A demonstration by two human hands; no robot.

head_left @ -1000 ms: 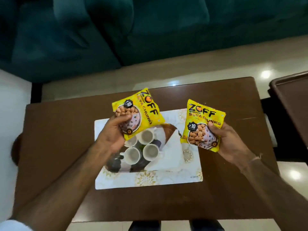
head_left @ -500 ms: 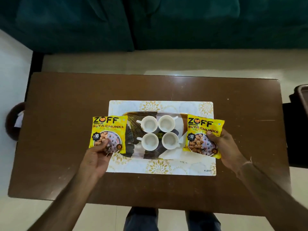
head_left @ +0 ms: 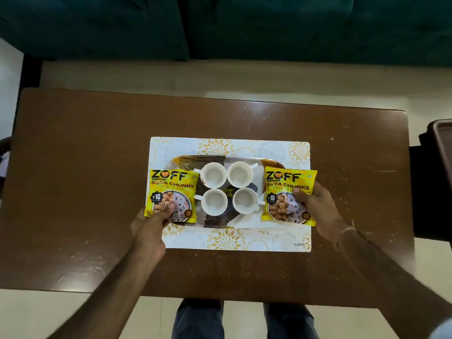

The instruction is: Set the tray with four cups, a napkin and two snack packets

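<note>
A patterned tray (head_left: 215, 221) lies on a white and gold placemat (head_left: 230, 241). Several white cups (head_left: 214, 174) stand in a square at its middle. A white napkin (head_left: 247, 220) shows at the tray's near right. My left hand (head_left: 149, 226) grips the lower edge of a yellow snack packet (head_left: 171, 189) lying over the tray's left end. My right hand (head_left: 318, 206) holds a second yellow snack packet (head_left: 286, 189) over the tray's right end. Both packets face up beside the cups.
The brown wooden table (head_left: 85, 192) carries the placemat at its centre. A dark green sofa (head_left: 220, 25) stands beyond the far edge. Another brown surface (head_left: 442, 148) juts in at the right. My legs show below the near edge.
Both packets came down from mid-air to the tray's two ends, the left one moving left off the cups. The camera view shifted to look straight down.
</note>
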